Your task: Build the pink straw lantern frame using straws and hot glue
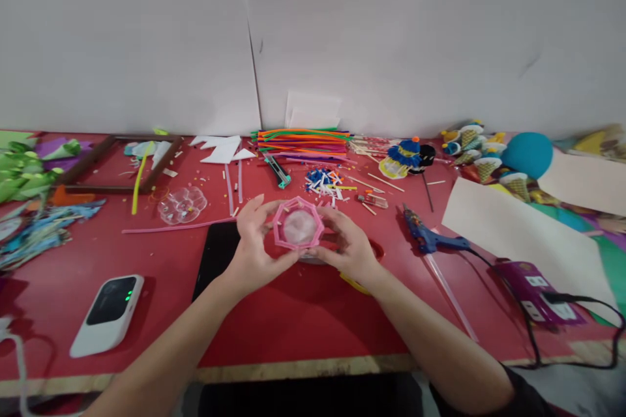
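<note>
Between my two hands, above the middle of the red table (303, 332), is a pink many-sided ring (320, 229) with a whitish, cloudy round area showing inside it. My left hand (257, 241) grips its left side, thumb at the lower edge and fingers at the upper left. On the right side, my right hand (345, 241) holds it with thumb and fingers. Under my right hand a yellow and red round object is partly hidden. A black flat object (215, 257) lies beside my left hand.
A blue glue gun (430, 238) with a cord lies right, near a purple power block (535, 293) and cream paper (528, 241). Colourful pipe cleaners (303, 144), a cutter (278, 171) and small cut pieces lie behind my hands. A white device (107, 316) sits left.
</note>
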A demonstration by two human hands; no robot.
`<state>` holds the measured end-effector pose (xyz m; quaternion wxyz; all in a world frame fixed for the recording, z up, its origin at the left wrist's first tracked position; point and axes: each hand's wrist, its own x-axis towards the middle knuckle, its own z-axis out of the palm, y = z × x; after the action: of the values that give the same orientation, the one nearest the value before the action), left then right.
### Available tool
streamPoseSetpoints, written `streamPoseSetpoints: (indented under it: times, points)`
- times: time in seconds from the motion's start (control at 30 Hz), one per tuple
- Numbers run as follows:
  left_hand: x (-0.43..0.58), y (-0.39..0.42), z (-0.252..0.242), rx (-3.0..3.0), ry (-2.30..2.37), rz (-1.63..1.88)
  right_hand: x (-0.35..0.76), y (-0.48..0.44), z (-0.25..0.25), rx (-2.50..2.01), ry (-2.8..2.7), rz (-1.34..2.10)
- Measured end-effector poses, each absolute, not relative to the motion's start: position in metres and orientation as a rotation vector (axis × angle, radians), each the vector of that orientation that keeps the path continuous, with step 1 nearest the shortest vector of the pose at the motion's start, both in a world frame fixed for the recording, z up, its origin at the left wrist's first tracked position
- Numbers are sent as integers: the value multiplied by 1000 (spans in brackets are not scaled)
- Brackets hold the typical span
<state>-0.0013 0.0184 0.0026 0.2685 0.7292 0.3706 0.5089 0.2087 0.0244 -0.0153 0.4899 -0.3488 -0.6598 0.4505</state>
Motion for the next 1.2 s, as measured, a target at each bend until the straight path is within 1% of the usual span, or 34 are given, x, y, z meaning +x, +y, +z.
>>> streamPoseSetpoints:
  times: [0.1, 0.2, 0.27, 0.53, 0.77, 0.87, 1.2]
  points:
    - [-3, 15, 5, 1916, 925, 1358, 211, 21, -12, -836, -1624, 1074]
    - [-5, 13, 10, 1948, 1000, 1211, 213, 18, -7, -812, -1662, 1079]
    - [-6, 10, 12, 1947, 1030, 1178, 214, 17, -6, -790, -1676, 1098]
    - [-3, 3, 5, 1885, 952, 1230, 213, 15, -6, -712, -1750, 1076]
    - [2, 2, 7, 1650, 963, 1238, 207, 14, -6, -739, -1605, 1267]
    - [3, 1, 7, 1549, 954, 1196, 204, 13, -7, -744, -1552, 1273]
    - [8, 2, 3, 1654, 944, 1284, 205, 13, -7, -761, -1550, 1261]
